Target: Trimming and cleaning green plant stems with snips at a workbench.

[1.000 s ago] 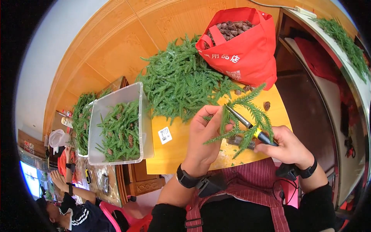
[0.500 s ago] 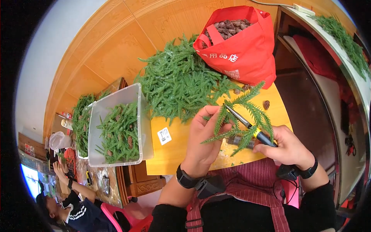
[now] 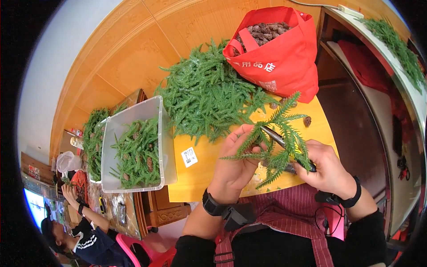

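Holding one green sprig [image 3: 278, 162] above the right half of the counter's near edge, you had your left grip [image 3: 235, 167] pinched around its base, while your right grip [image 3: 327, 164] was wrapped around the handle of one slim tool [image 3: 274, 135], its tip among the needles. Judging by the mixed greenery and cones [image 3: 135, 155] in the one clear tub [image 3: 167, 151] at the left edge of the counter [image 3: 191, 182], a good share looked done. The sprig in hand seemed unfinished, and plenty appeared left: one big pile of sprigs [image 3: 209, 93] toward the far edge, too tangled to count, and one red bag [image 3: 280, 66] at the far right corner, its cones [image 3: 269, 32] also beyond counting. About four loose cones [image 3: 308, 121] lay near that bag, and one white label [image 3: 189, 156] lay toward the left edge.
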A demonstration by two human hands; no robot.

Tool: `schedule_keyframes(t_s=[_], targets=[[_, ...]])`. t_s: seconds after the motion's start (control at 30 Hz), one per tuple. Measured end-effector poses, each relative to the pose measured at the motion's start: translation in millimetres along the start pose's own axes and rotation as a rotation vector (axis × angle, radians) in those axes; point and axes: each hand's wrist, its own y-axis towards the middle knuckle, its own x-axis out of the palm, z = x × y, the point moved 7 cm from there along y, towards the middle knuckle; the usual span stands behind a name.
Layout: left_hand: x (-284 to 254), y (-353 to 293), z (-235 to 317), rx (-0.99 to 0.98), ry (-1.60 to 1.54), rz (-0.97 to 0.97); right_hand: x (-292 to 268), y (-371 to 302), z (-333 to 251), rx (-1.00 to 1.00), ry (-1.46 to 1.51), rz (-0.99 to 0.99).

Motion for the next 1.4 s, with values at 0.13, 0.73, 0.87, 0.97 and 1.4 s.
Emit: schedule_keyframes(t_s=[0.13, 0.73, 0.87, 0.97, 1.4], targets=[[-0.3, 0.5, -1.3, -0.039, -0.104, 0.0, -2.1, 2.6, -2.5, -0.028, 0.006, 0.092], [-0.3, 3.3, -1.7, -0.003, -0.015, 0.013, 8.6, -5.9, 16.5, 0.273, 0.51, -0.221], [-0.7, 3.5, -2.0, -0.009, -0.039, -0.008, 7.5, -5.5, 15.8, 0.266, 0.48, -0.2], [-3.5, 4.4, -3.3, -0.043, -0.047, -0.014, 6.1, -5.5, 12.1, 0.233, 0.45, -0.172], [-4.9, 1.0, -3.2, -0.053, -0.06, -0.01, -5.2, -3.2, 0.2, 0.021, -0.059, 0.041]])
